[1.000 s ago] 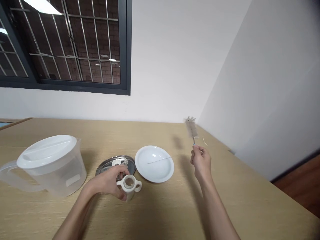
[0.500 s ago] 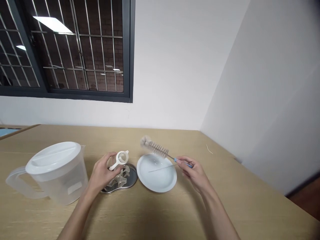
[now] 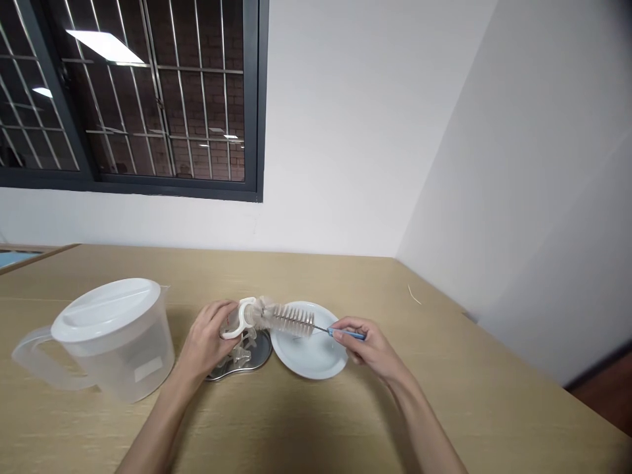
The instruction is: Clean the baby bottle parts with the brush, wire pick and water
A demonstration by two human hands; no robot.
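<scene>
White two-handled vessel (image 3: pixel 243 316): held aloft above the table (image 3: pixel 296 421), over the far rim of the metal tray, its mouth turned toward the brush.
Left hand (image 3: pixel 205 332): thumb and fingers pinch the vessel from its left side.
Brush (image 3: pixel 291 318): pale-bristled, lying nearly level over the plate, its tip meeting the vessel's mouth; how far it reaches inside cannot be told.
Right hand (image 3: pixel 368 345): thumb and fingertips pinch the brush's blue handle (image 3: pixel 353 334).
Metal tray (image 3: pixel 259 355): on the table beneath the vessel, clear parts (image 3: pixel 241 356) in it, some hidden by the left hand.
White plate (image 3: pixel 316 372): just beside the tray, on the side toward the table's right edge.
Lidded pitcher (image 3: pixel 116 342): translucent, upright on the table's left, handle facing left.
Pale strip (image 3: pixel 415 295): lying near the table's far right corner.
Barred window (image 3: pixel 172 99): beyond the table's far edge, set in a white wall (image 3: pixel 336 131).
</scene>
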